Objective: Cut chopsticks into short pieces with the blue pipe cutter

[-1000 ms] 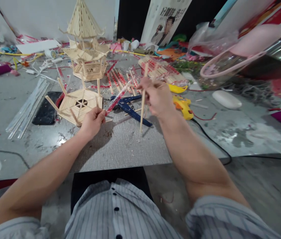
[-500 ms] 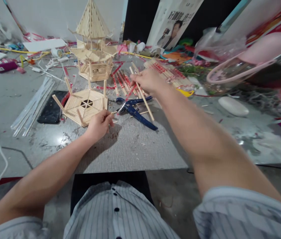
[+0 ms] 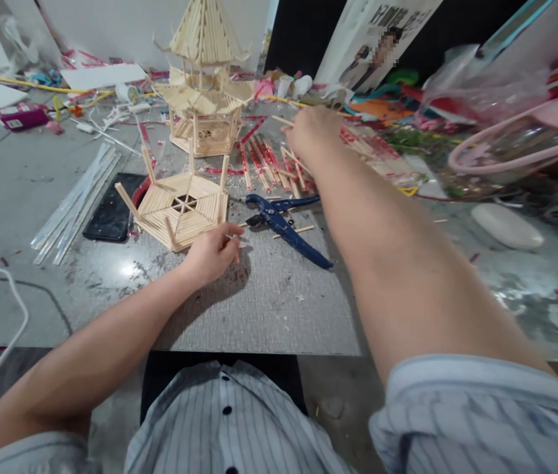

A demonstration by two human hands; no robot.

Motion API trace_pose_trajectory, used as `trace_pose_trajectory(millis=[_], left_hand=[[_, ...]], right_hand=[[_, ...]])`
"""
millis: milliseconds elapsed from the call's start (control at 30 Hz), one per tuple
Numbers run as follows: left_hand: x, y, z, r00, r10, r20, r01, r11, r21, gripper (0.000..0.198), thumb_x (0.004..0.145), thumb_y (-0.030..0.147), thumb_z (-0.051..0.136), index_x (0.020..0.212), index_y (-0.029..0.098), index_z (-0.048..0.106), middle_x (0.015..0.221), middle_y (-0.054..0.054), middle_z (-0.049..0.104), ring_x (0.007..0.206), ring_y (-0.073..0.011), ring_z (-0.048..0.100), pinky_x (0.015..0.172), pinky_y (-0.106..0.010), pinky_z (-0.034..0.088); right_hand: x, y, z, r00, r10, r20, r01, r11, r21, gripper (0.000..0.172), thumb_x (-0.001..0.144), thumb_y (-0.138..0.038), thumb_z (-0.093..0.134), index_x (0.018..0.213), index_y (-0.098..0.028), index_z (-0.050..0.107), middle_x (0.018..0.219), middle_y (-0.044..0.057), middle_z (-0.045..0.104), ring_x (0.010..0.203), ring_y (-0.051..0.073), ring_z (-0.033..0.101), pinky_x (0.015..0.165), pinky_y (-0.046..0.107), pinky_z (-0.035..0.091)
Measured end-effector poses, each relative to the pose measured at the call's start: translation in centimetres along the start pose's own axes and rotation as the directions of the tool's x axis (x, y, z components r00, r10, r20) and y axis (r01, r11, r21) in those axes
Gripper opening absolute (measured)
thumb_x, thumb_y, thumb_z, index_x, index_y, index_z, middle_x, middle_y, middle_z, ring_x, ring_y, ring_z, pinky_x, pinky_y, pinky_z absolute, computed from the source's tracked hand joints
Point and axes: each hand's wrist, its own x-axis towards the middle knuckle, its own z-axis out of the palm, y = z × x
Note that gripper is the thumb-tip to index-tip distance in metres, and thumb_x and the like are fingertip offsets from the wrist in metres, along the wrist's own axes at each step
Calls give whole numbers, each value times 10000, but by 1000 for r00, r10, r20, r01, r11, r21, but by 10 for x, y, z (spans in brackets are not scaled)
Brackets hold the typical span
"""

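Head view, item 1: my left grip [image 3: 214, 253] is low over the worktop [image 3: 279, 316], at the near right edge of the hexagonal base [image 3: 160, 214]. Its thumb and forefinger are curled close together. A thin pale stick end [image 3: 243, 225] shows just past the fingertips; whether these pinch it, or touch the base, I cannot tell.

Item 2: my right grip [image 3: 316, 135] is extended forward and to the right, back of the hand uppermost. A wooden stick [image 3: 283, 120] projects from its left side. The fingers are mostly hidden, so I cannot tell how far this grip is open or whether it holds that stick.

Item 3: the hexagonal base lies flat on the worktop, left of centre. It is built of thin slats, with posts [image 3: 127, 201] rising around its rim and spokes [image 3: 185, 203] crossing a central opening.

Item 4: surrounding parts. A model pagoda [image 3: 195, 102] stands upright behind the base. A dark phone [image 3: 111, 214] lies beside the base's left edge; clear strips [image 3: 76, 204] lie further left. Blue pliers [image 3: 291, 237] lie between the left grip and my right forearm [image 3: 387, 243]. Behind the pliers, red-marked sticks [image 3: 262, 161] lie side by side.
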Motion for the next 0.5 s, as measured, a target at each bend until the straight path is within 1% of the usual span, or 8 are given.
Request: trace_pose_trajectory(millis=[67,100,167,233,300,400,433,500], left_hand=[[1,-1,0,1000,15,-7,-15,1000,-2,210,782,135,415,936,148,558,571,7,603,422,-69,442,452,-204,346],[1,-1,0,999,31,-13,-31,1000,-5,195,769,117,414,900,154,554,587,6,605,433,-68,446,457,-203,348],[1,-3,0,997,69,-27,-69,998,-14,175,752,96,411,847,161,542,612,8,597,463,-68,457,473,-200,355],[2,-4,0,995,97,-32,-98,995,-27,173,751,91,403,830,161,541,615,13,576,495,-73,467,494,-199,365],[2,-4,-1,993,113,-18,-113,993,-34,205,752,84,390,828,157,565,608,16,556,521,-79,474,518,-201,377],[1,-5,-1,990,135,34,-134,990,-32,271,732,67,390,816,152,633,634,7,564,550,-83,484,540,-204,388],[1,-5,-1,989,139,48,-138,990,-28,287,730,69,395,822,150,655,644,4,569,550,-83,482,537,-204,387],[1,-4,-1,991,126,49,-125,992,-22,309,740,81,402,857,144,681,642,3,570,531,-79,464,518,-205,373]], right_hand=[[-6,-15,13,1000,-27,-14,27,999,-29,386,819,-354,553,1066,-64,611,1143,239,571,1110,380,515,914,518,388],[-9,-23,21,999,-41,19,42,999,-26,400,779,-386,604,1031,-76,632,1090,221,599,1053,355,553,887,485,419],[-13,-37,39,986,-59,153,62,998,-16,479,694,-405,690,1036,-73,640,1048,213,615,992,330,579,854,453,447],[-13,-45,55,982,-47,180,53,998,-26,532,640,-324,736,1078,-42,628,1074,223,606,998,326,575,855,442,448],[-11,-47,64,986,-16,166,19,1000,-16,510,636,-213,718,1094,-13,618,1071,234,605,1000,327,575,843,435,452],[-8,-41,59,987,58,153,-68,996,62,320,646,-119,662,949,-15,662,905,208,642,887,308,606,765,432,470],[-8,-37,53,982,91,168,-112,987,118,224,648,-111,652,857,-32,672,809,184,645,807,285,612,719,426,475],[-13,-29,37,964,122,235,-194,930,313,46,671,-131,635,670,-85,640,617,124,604,612,209,571,598,382,469]])
